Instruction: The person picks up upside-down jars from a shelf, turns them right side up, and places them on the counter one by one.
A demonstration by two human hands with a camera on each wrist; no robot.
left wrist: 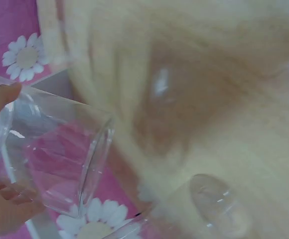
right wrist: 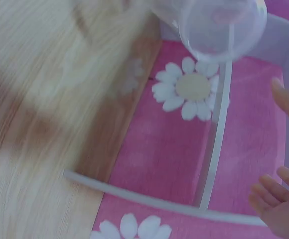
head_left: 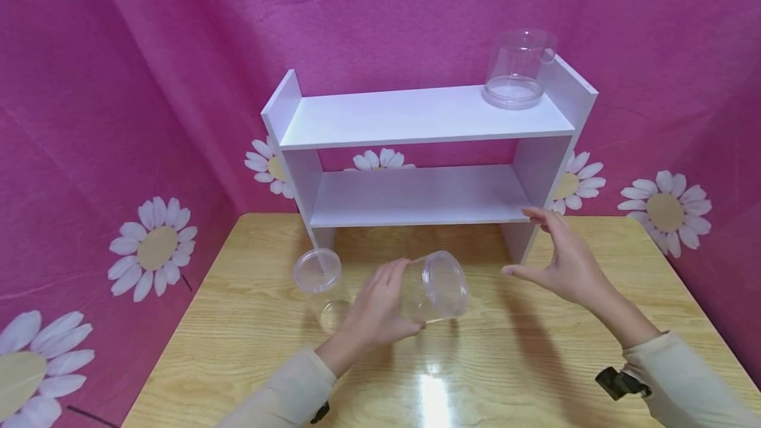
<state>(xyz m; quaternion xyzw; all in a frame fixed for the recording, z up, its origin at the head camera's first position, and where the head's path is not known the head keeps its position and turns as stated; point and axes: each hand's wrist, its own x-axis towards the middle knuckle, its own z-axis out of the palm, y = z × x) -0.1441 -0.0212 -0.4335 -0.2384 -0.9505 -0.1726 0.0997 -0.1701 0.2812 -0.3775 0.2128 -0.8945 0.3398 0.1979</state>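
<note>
My left hand [head_left: 380, 306] grips a clear plastic jar [head_left: 436, 286] above the table, tilted on its side with its round lid-like end to the right. In the left wrist view, thumb and fingers wrap one end of that jar [left wrist: 60, 154]. A second clear jar [head_left: 318, 273] stands upright on the table, just left of the left hand. My right hand [head_left: 567, 266] is raised to the right of the held jar, thumb and fingers spread apart with nothing between them. The right wrist view shows this hand [right wrist: 284, 199] at its lower right and the jar's round end [right wrist: 224, 30] up top.
A white two-tier shelf [head_left: 410, 114] stands at the back of the wooden table [head_left: 250, 349]. On the right of its top board is a clear container [head_left: 516, 74] with a small loop at its side. Pink cloth with daisies [head_left: 157, 246] hangs behind and beside.
</note>
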